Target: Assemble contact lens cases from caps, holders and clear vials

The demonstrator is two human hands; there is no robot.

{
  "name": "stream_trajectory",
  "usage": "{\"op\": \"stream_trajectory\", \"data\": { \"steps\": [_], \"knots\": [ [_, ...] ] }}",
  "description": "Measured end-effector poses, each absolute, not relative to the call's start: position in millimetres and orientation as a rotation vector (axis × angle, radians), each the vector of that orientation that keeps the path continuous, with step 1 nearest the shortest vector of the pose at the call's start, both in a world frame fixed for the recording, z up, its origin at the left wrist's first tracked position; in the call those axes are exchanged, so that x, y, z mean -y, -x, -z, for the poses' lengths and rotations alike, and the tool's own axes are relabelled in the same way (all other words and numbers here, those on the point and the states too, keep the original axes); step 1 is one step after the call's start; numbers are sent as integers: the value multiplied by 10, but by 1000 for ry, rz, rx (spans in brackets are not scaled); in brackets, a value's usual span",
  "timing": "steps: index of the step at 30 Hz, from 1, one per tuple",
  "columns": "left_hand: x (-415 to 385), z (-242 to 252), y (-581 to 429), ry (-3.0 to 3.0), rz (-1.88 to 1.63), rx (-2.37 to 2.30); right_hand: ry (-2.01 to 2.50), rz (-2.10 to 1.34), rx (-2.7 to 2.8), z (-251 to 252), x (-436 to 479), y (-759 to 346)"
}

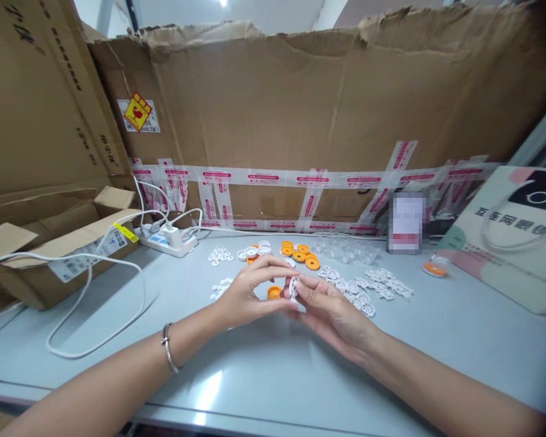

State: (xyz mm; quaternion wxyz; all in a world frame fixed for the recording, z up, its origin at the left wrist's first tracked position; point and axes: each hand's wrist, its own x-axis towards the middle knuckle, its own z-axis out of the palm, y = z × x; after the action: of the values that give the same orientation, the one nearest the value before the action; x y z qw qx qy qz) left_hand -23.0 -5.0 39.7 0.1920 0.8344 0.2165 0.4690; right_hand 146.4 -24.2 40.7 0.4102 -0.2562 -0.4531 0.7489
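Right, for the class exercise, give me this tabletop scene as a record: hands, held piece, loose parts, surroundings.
Right hand: pinches white openwork piece
Left hand: curved around the same piece, contact unclear; metal bracelet on wrist
Beyond hands: orange discs, clear plastic parts, small white discs
Beyond right hand: loose white openwork parts
Far left: power strip, open cardboard box
Surface: pale gray table
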Motion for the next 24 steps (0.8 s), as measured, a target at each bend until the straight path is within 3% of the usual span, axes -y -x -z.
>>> {"op": "stream_trajectory", "data": {
  "steps": [5, 10, 13, 24],
  "knots": [
    [71, -420, 236, -2269, -1332, -633, 712, -1790, 1407, -459, 103, -1602],
    [35, -380, 252, -2129, -1362, -909, 1279, -816, 1775, -499, -365, -2122],
    [34, -359, 251, -2123, -1324, -945, 1580, -542, 1948, -377, -641, -2401],
    [50, -372, 250, -2158, -1286, -964, 1646, -586, 2064, -121, -853, -2417]
  ]
}}
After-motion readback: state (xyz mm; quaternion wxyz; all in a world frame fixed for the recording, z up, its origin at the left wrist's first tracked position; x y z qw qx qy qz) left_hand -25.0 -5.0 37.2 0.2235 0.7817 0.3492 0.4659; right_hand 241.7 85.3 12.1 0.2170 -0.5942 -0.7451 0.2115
